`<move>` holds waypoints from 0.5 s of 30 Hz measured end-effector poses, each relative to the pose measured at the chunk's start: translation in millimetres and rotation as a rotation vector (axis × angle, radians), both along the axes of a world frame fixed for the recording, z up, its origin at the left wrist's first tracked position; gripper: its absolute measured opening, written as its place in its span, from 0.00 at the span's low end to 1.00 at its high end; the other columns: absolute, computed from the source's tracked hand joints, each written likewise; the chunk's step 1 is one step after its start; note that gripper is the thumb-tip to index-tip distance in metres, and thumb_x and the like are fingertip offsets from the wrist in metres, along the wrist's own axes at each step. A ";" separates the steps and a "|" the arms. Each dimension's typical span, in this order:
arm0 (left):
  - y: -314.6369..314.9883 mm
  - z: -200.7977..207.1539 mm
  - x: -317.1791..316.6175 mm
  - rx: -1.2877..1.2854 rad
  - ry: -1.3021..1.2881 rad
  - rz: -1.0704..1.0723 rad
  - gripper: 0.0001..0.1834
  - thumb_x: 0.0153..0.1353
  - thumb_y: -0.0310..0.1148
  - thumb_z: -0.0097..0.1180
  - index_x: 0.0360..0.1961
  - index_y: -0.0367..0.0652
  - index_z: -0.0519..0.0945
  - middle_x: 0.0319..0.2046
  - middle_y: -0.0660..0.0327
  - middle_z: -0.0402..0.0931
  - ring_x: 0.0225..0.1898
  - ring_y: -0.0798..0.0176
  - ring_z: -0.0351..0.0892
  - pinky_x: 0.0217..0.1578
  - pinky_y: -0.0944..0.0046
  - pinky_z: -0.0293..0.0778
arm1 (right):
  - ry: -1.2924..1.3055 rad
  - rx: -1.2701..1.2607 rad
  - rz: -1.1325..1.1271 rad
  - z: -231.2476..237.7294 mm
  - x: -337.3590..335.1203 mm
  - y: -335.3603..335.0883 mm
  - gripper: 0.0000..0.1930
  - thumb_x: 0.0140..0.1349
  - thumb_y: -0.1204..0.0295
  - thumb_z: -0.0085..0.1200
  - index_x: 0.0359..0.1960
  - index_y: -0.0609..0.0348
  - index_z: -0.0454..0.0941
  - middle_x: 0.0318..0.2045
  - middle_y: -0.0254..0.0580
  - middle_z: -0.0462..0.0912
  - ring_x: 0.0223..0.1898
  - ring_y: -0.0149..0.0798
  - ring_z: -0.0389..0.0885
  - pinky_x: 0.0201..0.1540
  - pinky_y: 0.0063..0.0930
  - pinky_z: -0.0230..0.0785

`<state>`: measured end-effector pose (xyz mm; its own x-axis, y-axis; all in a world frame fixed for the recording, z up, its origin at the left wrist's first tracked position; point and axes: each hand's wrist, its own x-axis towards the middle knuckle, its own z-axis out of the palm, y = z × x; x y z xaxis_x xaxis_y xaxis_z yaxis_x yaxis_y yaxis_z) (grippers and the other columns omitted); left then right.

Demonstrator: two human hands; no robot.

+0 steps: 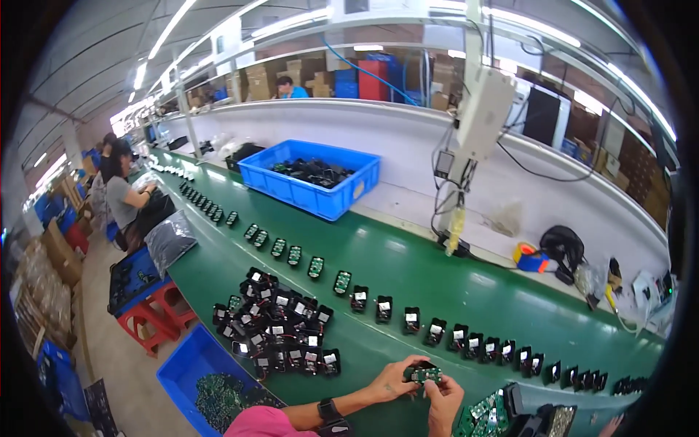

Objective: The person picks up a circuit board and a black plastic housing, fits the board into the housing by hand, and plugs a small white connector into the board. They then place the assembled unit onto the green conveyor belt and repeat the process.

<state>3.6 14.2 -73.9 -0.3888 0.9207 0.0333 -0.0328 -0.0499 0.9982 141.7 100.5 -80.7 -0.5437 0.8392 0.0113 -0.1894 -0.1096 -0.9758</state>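
Note:
In front of me, near the belt's close edge, my left hand (392, 382) is closed around a small black plastic case. A green circuit board (424, 375) shows on the case's upper side. My right hand (444, 402) has its thumb and fingers pinched at the board's near edge, touching it. To the left of my hands lies a heap of black cases (277, 329), some with pale square parts and red wires showing. Just right of my right hand is a pile of bare green circuit boards (484, 416).
A line of spaced black cases (411, 319) runs along the green conveyor (393, 251). At lower left stands a blue bin (178, 357) with green boards in it. Beyond the belt sits a blue crate (291, 191) of dark parts. A co-worker (129, 191) is at the far left.

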 end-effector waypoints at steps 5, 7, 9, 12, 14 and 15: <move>-5.1 -5.5 -7.5 0.068 0.228 0.043 0.32 0.57 0.27 0.63 0.65 0.48 0.70 0.45 0.61 0.81 0.24 0.74 0.75 0.29 0.67 0.73 | -0.042 -0.051 0.043 -6.2 -9.0 7.2 0.13 0.64 0.74 0.60 0.22 0.65 0.76 0.17 0.35 0.77 0.15 0.26 0.71 0.17 0.20 0.60; -7.7 -7.2 -8.5 0.002 0.234 0.038 0.31 0.57 0.26 0.62 0.63 0.47 0.72 0.47 0.60 0.81 0.26 0.70 0.75 0.29 0.68 0.73 | -0.092 -0.074 0.074 3.1 -6.5 6.1 0.14 0.66 0.73 0.59 0.21 0.64 0.76 0.16 0.36 0.76 0.14 0.26 0.71 0.15 0.19 0.59; -7.0 -4.0 -8.0 0.053 0.309 0.069 0.30 0.56 0.25 0.62 0.62 0.47 0.73 0.48 0.59 0.80 0.31 0.67 0.78 0.31 0.68 0.73 | -0.179 -0.062 0.091 16.7 -6.4 3.1 0.16 0.67 0.72 0.56 0.20 0.64 0.74 0.14 0.34 0.74 0.14 0.24 0.69 0.16 0.20 0.57; -7.5 -2.8 -4.9 0.099 0.377 0.076 0.29 0.54 0.24 0.61 0.60 0.45 0.75 0.51 0.56 0.78 0.40 0.64 0.80 0.35 0.67 0.75 | -0.359 0.019 0.175 36.0 -0.6 1.4 0.14 0.66 0.65 0.59 0.26 0.63 0.83 0.16 0.30 0.76 0.16 0.24 0.68 0.18 0.22 0.55; -8.9 -4.3 -3.6 0.098 0.364 0.070 0.28 0.54 0.24 0.60 0.59 0.43 0.75 0.53 0.55 0.77 0.46 0.62 0.80 0.38 0.66 0.76 | -0.377 0.018 0.202 38.9 0.3 1.1 0.15 0.66 0.65 0.59 0.25 0.63 0.82 0.15 0.29 0.74 0.16 0.24 0.67 0.18 0.23 0.55; -9.6 -5.2 -4.3 0.061 0.322 0.078 0.28 0.54 0.23 0.59 0.59 0.42 0.75 0.54 0.54 0.77 0.49 0.59 0.79 0.43 0.64 0.76 | -0.409 0.059 0.238 40.1 0.6 1.1 0.15 0.67 0.65 0.58 0.25 0.63 0.82 0.15 0.30 0.74 0.16 0.24 0.67 0.18 0.22 0.54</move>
<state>-0.7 4.6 -79.1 -0.4183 0.8812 0.2204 0.2904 -0.1001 0.9517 142.3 101.6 -40.6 -0.6903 0.6955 -0.1997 0.2354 -0.0451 -0.9708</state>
